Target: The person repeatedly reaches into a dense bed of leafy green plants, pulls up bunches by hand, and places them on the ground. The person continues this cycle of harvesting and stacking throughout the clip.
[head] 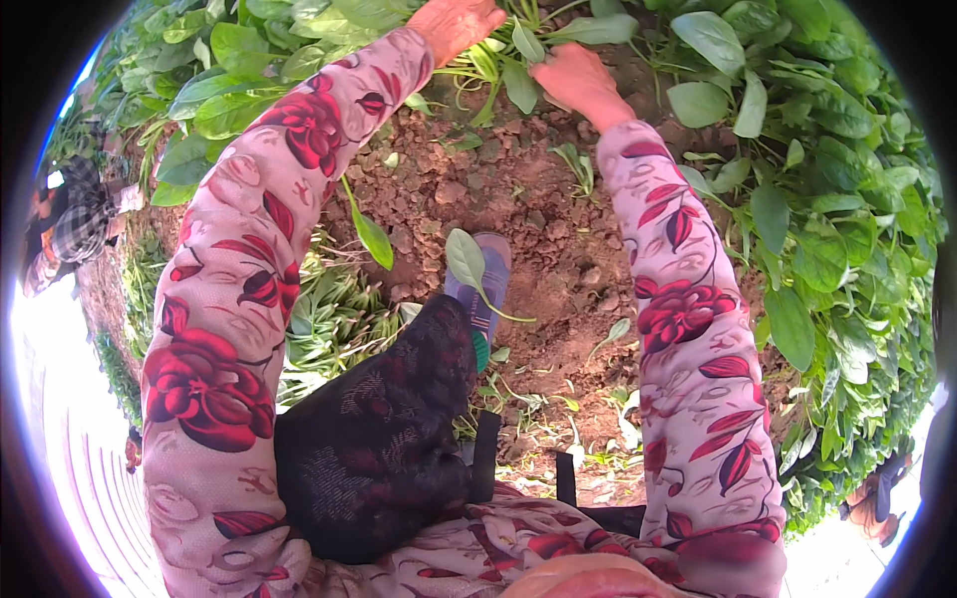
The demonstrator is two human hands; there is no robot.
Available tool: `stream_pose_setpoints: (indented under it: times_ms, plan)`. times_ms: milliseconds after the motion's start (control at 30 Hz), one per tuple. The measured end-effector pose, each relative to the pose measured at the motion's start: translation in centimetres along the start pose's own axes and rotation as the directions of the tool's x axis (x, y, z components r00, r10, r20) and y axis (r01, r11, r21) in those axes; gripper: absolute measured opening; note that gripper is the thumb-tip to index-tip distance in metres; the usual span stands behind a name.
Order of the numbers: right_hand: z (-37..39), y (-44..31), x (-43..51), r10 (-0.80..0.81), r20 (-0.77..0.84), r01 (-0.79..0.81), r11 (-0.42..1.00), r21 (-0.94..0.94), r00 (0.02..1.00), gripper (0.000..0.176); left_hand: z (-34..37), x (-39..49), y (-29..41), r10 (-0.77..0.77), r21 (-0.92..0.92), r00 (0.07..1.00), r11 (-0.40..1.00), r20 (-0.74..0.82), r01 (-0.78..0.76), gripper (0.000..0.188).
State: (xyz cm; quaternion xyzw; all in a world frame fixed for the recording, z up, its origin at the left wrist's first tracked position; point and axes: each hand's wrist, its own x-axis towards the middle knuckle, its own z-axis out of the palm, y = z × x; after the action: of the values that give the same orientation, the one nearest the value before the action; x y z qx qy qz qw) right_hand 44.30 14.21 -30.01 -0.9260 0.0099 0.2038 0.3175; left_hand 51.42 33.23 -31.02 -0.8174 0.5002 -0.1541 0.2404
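Observation:
At the top of the head view, my left hand [457,28] rests over the stems of leafy green plants [486,63]; its fingertips are partly lost among the foliage. My right hand [577,78] is close by on the right, fingers curled low at the base of the same plants, beside a drooping leaf [521,86]. Whether either hand grips stems cannot be told. Reddish crumbly soil [463,179] lies below both hands. One loose leaf [465,258] lies across my shoe [490,280], and another leaf [371,238] hangs near my left sleeve.
Dense leafy plants [845,194] run along the right side, with more at the upper left [239,56]. A heap of pulled plants [336,321] lies left of my shoe, beside my dark-clad knee [374,433]. Another person [75,217] is at the far left; partial figures show at the lower right.

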Motion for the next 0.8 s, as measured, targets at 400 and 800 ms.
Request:
stream_pose_setpoints:
  times_ms: [400,800]
  plan:
    - [2.0,10.7,-18.2,-0.019,-0.138,0.059,0.956,0.289,0.99,0.047,-12.4,0.9,-0.5,-0.048,-0.483,0.999,0.874,0.007,0.045,0.027]
    - [-3.5,17.7,-38.7,0.132,0.185,-0.05,0.918,-0.393,0.974,0.045,-30.2,-4.3,7.0,-0.286,-0.622,0.798,-0.771,0.531,0.138,0.055]
